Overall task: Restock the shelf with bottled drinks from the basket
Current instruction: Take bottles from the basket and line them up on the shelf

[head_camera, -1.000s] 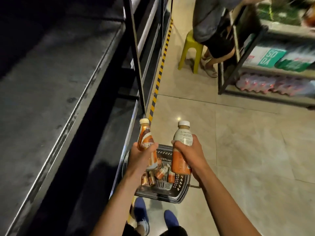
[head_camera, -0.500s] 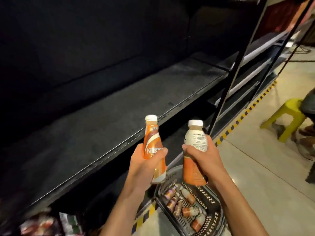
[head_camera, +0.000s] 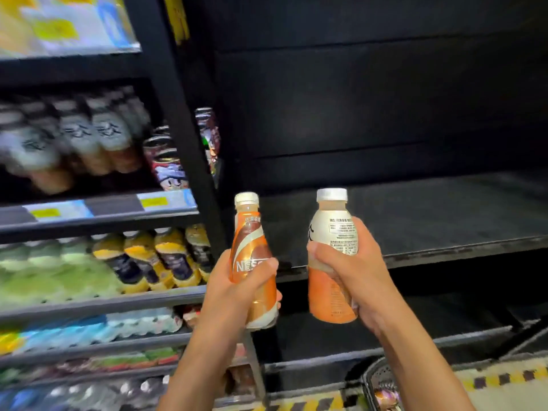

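The basket [head_camera: 370,378] shows at the bottom edge. Above it, the left hand [head_camera: 234,295] grasps an orange bottle [head_camera: 252,250] and the right hand [head_camera: 353,268] grasps a white-and-orange bottle [head_camera: 332,221]. The 2 stand upright, apart, before the front edge of the dark shelf [head_camera: 430,215].

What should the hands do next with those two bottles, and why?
Probably reach forward and stand both on the dark shelf. The left hand grips the orange bottle and the right hand grips the white-labelled bottle, both upright, just before that shelf's front edge, and free space shows on it.
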`<state>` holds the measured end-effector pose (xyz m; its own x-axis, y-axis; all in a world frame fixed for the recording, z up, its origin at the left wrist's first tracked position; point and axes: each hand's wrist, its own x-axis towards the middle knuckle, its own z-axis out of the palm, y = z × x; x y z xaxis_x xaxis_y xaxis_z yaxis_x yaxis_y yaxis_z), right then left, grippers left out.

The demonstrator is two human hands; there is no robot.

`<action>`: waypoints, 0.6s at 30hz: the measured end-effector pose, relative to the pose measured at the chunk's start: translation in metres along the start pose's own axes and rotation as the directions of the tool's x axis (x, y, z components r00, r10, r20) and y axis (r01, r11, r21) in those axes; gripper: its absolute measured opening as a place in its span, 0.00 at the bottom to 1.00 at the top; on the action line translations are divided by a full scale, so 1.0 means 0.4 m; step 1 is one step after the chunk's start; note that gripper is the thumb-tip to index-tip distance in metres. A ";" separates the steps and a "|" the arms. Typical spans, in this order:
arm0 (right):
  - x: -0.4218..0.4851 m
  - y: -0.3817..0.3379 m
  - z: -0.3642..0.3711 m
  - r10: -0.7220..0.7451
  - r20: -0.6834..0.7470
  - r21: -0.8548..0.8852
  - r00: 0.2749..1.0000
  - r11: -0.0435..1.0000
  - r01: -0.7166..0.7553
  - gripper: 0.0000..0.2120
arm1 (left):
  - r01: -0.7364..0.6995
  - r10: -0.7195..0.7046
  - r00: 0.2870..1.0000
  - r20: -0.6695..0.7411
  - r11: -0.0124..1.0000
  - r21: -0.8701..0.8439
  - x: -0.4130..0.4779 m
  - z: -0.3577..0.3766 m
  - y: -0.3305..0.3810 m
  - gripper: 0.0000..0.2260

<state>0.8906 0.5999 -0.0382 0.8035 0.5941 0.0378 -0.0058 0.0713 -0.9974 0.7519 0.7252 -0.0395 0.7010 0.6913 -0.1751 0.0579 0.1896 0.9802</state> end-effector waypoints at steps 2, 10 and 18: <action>-0.021 -0.008 0.137 -0.009 0.091 0.006 0.996 1.000 0.009 0.22 | -0.031 0.029 0.995 -0.098 0.999 -0.011 -0.046 -0.132 0.026 0.17; -0.122 -0.015 0.583 -0.080 0.326 0.038 0.942 0.997 0.072 0.24 | -0.167 0.134 0.923 -0.361 0.984 -0.064 -0.172 -0.562 0.071 0.24; -0.138 -0.022 0.842 -0.119 0.395 0.023 0.911 0.992 0.120 0.20 | -0.230 0.190 0.893 -0.408 0.972 -0.051 -0.185 -0.797 0.118 0.23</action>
<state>0.6458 0.8362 -0.0112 0.4975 0.8491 0.1775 0.0775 0.1603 -0.9840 0.4762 0.9052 -0.0099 0.3469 0.9379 -0.0085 -0.1413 0.0612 0.9881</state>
